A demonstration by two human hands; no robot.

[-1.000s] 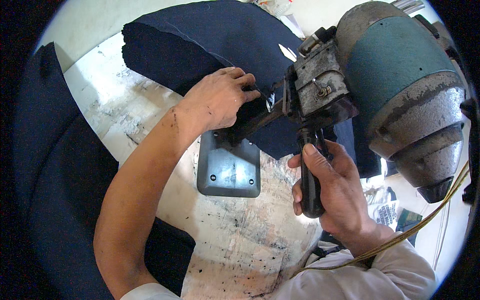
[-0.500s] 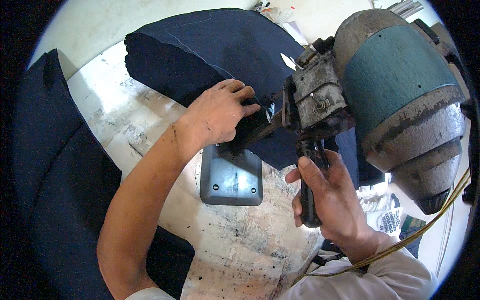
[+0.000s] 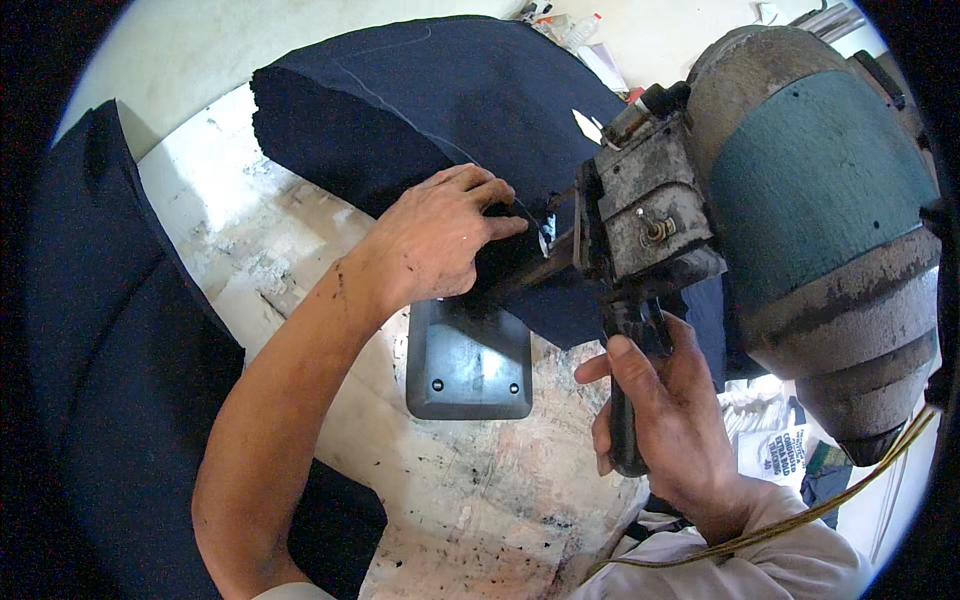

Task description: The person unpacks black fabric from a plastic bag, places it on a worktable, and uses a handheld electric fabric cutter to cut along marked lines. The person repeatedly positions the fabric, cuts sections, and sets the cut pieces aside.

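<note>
My right hand (image 3: 672, 415) is wrapped round the black handle (image 3: 627, 425) of an electric cloth cutter, whose large teal and worn grey motor (image 3: 820, 170) fills the right side. Its dark base plate (image 3: 470, 365), with two screws, lies on the table. My left hand (image 3: 445, 230) rests on the dark navy fabric (image 3: 480, 90) just left of the cutter's blade area, index finger stretched towards it and the other fingers bent. The thumb is mostly hidden. A pale chalk line (image 3: 385, 100) curves across the cloth and runs in beside my fingers.
The pale, stained worktable (image 3: 460, 500) carries dark lint. More navy fabric (image 3: 130, 350) drapes along the left. A yellowish cable (image 3: 800, 510) crosses my right sleeve. White printed bags (image 3: 775, 450) lie at the right, and a clear bottle (image 3: 580, 30) with papers stands at the back.
The cutter and my right hand have shifted slightly right and nearer. My left hand has edged a little right too, still on the fabric beside the blade area.
</note>
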